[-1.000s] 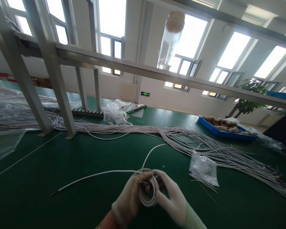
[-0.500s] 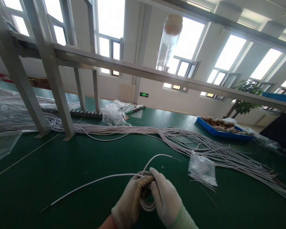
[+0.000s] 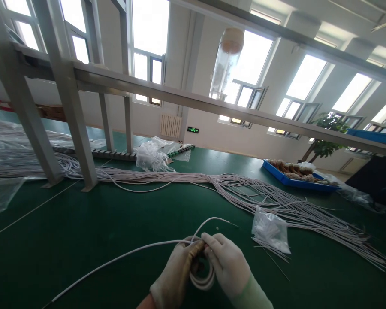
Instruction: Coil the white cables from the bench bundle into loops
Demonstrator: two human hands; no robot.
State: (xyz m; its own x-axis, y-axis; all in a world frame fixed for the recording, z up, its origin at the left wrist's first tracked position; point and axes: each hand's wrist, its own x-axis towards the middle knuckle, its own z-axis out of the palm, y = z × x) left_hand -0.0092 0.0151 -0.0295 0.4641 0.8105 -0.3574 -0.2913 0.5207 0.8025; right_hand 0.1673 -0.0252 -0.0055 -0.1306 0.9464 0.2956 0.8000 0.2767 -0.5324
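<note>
A small coil of white cable [image 3: 203, 282] is held between my two gloved hands, low in the middle of the view. My left hand [image 3: 176, 268] is closed round the coil's left side, thumb across its top. On the upper right side, my right hand [image 3: 227, 262] pinches the coil with its fingers pressed together. One free cable end [image 3: 116, 259] runs far out to the lower left, its tip darker and thin. The other end [image 3: 209, 219] arcs up and right, with a thin tip. My fingers hide part of the coil.
A long bundle of pale cables [image 3: 167, 176] crosses the green table [image 3: 83, 231]. To the right lie a clear plastic bag [image 3: 270, 231] and several thin cut pieces [image 3: 273, 251]. Behind stand a blue tray [image 3: 286, 180], crumpled plastic [image 3: 151, 154] and metal rack posts [image 3: 73, 103].
Both hands and the coil have shifted slightly lower in view. The right fingers have moved, and more of the coil's opening shows. The left cable end reaches nearer the bottom edge.
</note>
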